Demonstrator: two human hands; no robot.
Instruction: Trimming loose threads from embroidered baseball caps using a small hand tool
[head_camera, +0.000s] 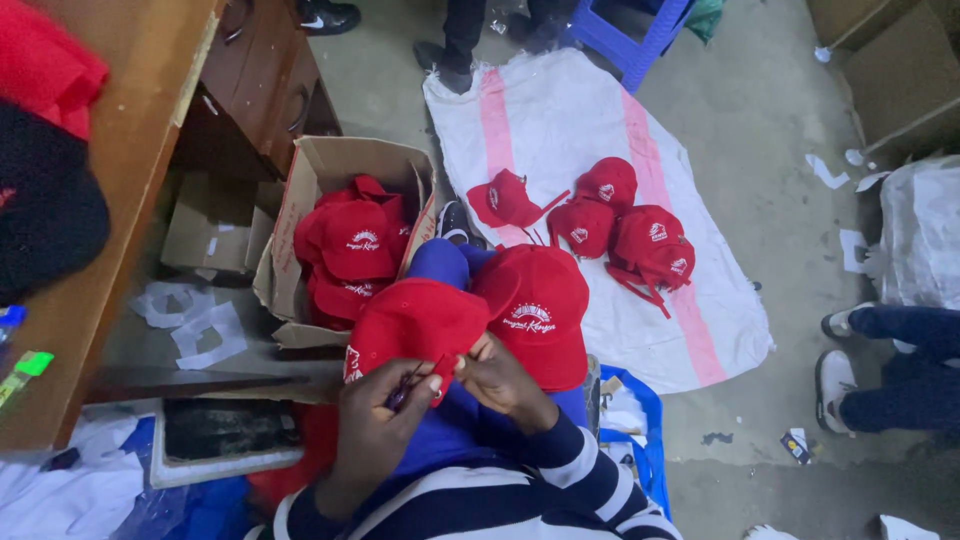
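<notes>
I sit with two red caps on my lap. My left hand pinches a small dark tool, perhaps thread snips, against the edge of the nearer red cap. My right hand grips the same cap's edge from the other side. A second red cap with white embroidery rests on my right knee, touching the first. Both sleeves are striped navy and white.
An open cardboard box full of red caps stands to my left, beside a wooden desk. Several red caps lie on a white sack with pink stripes on the floor. Another person's legs and shoes are at right.
</notes>
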